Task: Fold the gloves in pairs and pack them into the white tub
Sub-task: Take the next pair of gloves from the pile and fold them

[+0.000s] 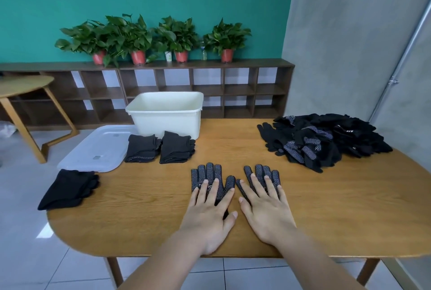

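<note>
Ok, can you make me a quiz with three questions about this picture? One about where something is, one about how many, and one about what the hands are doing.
1. Where is the heap of loose gloves?
A) on the floor
B) at the right end of the table
C) hanging on the wall

2. How many red pots stand on the shelf?
A) two
B) four
C) six

3. What are the left hand and right hand doing?
A) lying flat on two dotted gloves
B) making fists in the air
C) lifting a plant

Answers:
1 B, the heap sits on the wood by the right edge.
2 B, four pots stand in a row, each with a leafy plant.
3 A, the fingers are straight, one hand on each glove.
</note>
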Motion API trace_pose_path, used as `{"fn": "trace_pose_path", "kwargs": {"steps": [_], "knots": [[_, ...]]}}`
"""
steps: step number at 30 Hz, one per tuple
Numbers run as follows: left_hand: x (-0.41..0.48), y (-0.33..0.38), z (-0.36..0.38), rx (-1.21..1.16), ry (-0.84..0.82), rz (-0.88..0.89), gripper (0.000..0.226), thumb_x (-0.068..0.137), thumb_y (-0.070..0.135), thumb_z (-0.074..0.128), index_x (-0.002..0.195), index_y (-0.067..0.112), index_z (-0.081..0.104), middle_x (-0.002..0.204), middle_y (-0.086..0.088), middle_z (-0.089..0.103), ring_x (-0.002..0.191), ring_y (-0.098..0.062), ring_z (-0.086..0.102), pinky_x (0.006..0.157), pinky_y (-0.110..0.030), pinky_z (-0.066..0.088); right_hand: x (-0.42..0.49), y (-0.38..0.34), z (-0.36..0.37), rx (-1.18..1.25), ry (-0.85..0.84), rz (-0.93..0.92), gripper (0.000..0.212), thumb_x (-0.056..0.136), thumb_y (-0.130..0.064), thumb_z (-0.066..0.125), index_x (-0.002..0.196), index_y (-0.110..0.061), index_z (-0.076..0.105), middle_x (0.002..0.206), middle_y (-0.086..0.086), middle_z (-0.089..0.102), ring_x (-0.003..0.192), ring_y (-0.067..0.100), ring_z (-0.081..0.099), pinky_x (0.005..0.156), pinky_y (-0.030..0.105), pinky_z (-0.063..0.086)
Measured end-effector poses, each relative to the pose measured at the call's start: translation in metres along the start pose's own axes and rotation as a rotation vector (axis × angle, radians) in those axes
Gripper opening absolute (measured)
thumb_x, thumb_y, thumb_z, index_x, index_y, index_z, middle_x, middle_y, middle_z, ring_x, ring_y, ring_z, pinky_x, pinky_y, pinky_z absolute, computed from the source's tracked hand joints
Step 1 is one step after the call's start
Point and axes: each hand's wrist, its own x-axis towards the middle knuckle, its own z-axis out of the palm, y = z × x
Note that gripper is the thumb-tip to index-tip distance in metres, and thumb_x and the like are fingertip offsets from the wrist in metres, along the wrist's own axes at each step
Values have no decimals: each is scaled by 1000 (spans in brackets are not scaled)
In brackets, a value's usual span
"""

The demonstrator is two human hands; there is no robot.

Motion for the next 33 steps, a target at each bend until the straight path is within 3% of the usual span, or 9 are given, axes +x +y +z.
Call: {"fn": "trace_pose_path", "kwargs": {"steps": [4,12,16,18,21,25,27,29,33], "knots": [[-16,2,3,-28,172,10,68,107,64,5,168,36,-3,174,6,-20,156,-14,-33,130,-43,-11,-12,-3,4,19,214,60,67,103,-56,8,164,-35,29,175,-5,11,162,22,-5,131,48,2],[-18,3,0,-81,134,-4,70,107,64,10,169,31,7,176,9,-8,161,-14,-18,132,-41,-6,-10,-5,-1,14,35,127,66,103,-64,13,165,-40,13,175,-9,3,161,24,-5,129,52,-3],[-16,1,2,-84,152,6,68,107,64,8,169,35,6,176,9,-8,160,-15,-20,131,-43,-7,-11,-4,1,14,97,101,65,103,-62,14,164,-42,22,175,-11,7,161,25,-2,130,50,-1],[-16,0,4,-73,166,15,68,106,64,6,168,37,5,176,10,-9,160,-15,-21,131,-44,-6,-14,-5,2,21,200,74,62,103,-57,17,158,-38,39,172,-8,22,160,23,11,130,48,8],[-16,0,4,-82,169,19,68,106,64,6,168,37,8,177,9,-6,161,-16,-18,131,-44,-7,-18,-5,7,69,379,26,53,103,-48,29,131,-28,70,150,-7,58,143,20,45,117,45,39],[-18,1,2,-132,254,37,63,108,59,16,167,35,20,175,10,6,162,-17,-8,132,-41,1,-22,-5,9,82,491,-21,42,103,-41,40,115,-23,76,130,-5,68,127,21,56,98,42,51],[-22,1,1,-151,358,31,56,109,54,25,157,31,41,162,8,31,154,-17,18,127,-39,22,-26,-6,8,37,565,-44,30,100,-34,49,103,-20,75,113,-3,67,111,24,58,85,41,51],[-26,2,3,-144,457,34,45,107,48,33,139,29,58,135,10,46,132,-14,38,111,-34,38,-30,-6,9,-13,574,-50,23,99,-30,53,92,-20,72,98,-4,63,95,22,56,76,39,47],[-26,0,7,-142,516,21,33,105,39,38,118,29,66,117,11,49,115,-13,45,98,-32,41,-30,-4,17,54,535,-104,14,96,-25,62,99,-20,75,101,-8,63,96,19,56,78,37,51]]}}
